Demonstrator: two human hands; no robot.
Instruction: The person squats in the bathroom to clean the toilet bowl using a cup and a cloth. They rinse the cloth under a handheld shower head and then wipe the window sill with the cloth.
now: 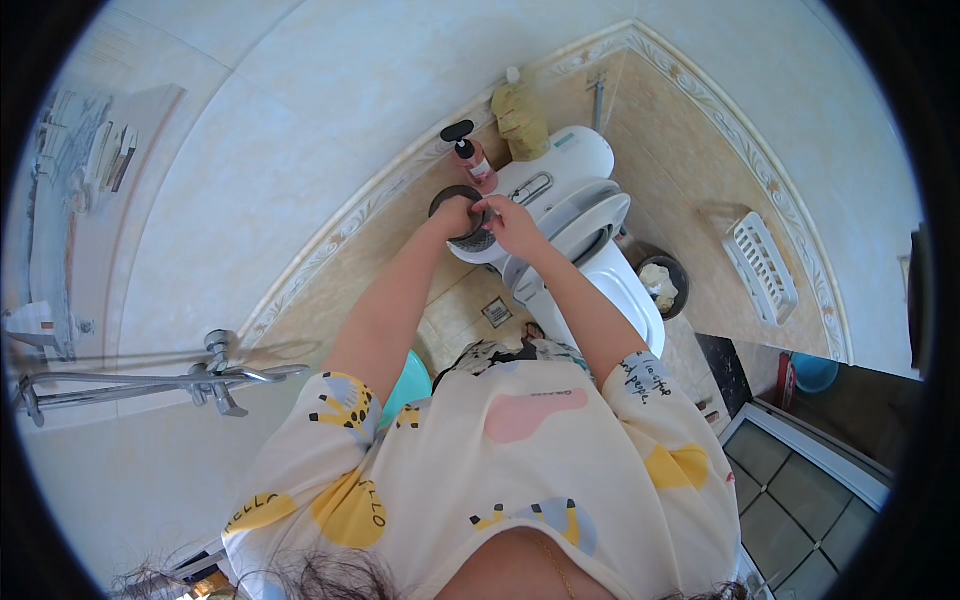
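On the toilet tank (582, 154), at its left end, stands a dark round mesh-sided basket (474, 241). My left hand (453, 216) reaches into its opening; the fingertips are hidden inside. Across from it, my right hand (511, 226) is at the basket's right rim, index finger stretched toward my left hand. Whether either hand grips anything is hidden. Just behind the basket is a pink pump bottle (480, 171) with a black pump head. A yellowish bottle (523, 124) with a white cap is farther back against the wall.
The toilet's raised lid and seat (592, 225) stand beside my right forearm, above the white bowl (626, 289). A dark waste bin (681, 289) holds crumpled paper. A white slotted rack (761, 268) hangs at right, a shower mixer (214, 379) at left. A turquoise basin (409, 384) sits low.
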